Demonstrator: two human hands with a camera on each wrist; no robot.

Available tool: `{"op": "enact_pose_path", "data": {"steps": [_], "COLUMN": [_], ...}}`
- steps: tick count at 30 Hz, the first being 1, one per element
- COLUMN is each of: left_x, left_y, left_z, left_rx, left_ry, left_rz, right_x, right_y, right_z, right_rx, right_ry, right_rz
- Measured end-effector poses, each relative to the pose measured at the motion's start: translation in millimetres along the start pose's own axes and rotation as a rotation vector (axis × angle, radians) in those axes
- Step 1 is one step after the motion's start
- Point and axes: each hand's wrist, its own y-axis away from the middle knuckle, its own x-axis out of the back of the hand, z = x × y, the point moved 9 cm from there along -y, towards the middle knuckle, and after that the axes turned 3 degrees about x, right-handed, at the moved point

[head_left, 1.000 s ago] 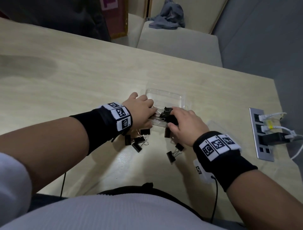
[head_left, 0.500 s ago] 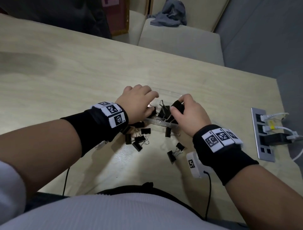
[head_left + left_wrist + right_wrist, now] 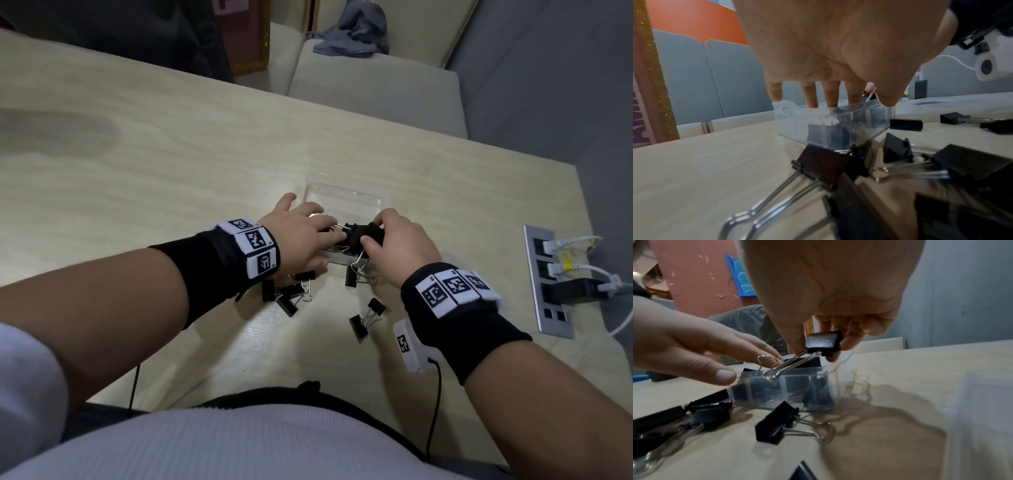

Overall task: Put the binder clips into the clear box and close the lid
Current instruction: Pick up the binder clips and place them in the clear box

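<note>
a binder clip (image 3: 823, 341) is pinched by the right hand (image 3: 399, 245) above the clear box (image 3: 785, 387); the box rim is touched by the left hand's (image 3: 301, 236) straight fingers. its wire handles could snag the rim.

Right grip (image 3: 397, 240): pinches a black clip (image 3: 361, 233) above the clear box (image 3: 342, 202)
Left grip (image 3: 301, 236): fingers extended at the box's 9 o'clock edge
Desk (image 3: 171, 171): loose clips (image 3: 366, 317) at 6 o'clock of the box

Both hands forward and close together, left hand (image 3: 301, 236) fingers extended, right hand (image 3: 400, 246) fingers curled — pinching.
</note>
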Motion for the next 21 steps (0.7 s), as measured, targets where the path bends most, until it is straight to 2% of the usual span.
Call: {"op": "enact_pose_path", "data": {"steps": [3, 5, 7, 9, 15, 18, 21], "left_x": [4.5, 13.8, 24.2, 33.2, 50.1, 44.3, 35.6], "left_y": [-2.1, -3.6, -3.9, -3.6, 0.8, 3.3, 4.2], "left_z": [-2.5, -12.8, -25.0, -33.9, -51.5, -58.8, -53.7], "left_rx": [0.029, 0.079, 0.138, 0.184, 0.271, 0.323, 0.291], "left_ry": [0.067, 0.129, 0.195, 0.261, 0.542, 0.581, 0.473], "left_rz": [0.001, 0.072, 0.157, 0.206, 0.301, 0.311, 0.248], "right_x": [6.7, 14.8, 24.2, 29.6, 23.7, 11.9, 8.0], "right_y": [-2.0, -3.3, -4.5, -5.9, -11.1, -14.8, -16.5], "right_z": [7.4, 10.7, 7.1, -5.9, -55.1, -65.1, -59.0], "right_rx": [-0.063, -0.085, -0.042, 0.065, 0.338, 0.361, 0.322], "right_ry": [-0.117, -0.22, -0.311, -0.344, -0.28, -0.136, -0.139], "right_rz": [0.04, 0.084, 0.143, 0.166, 0.096, 0.002, -0.013]}}
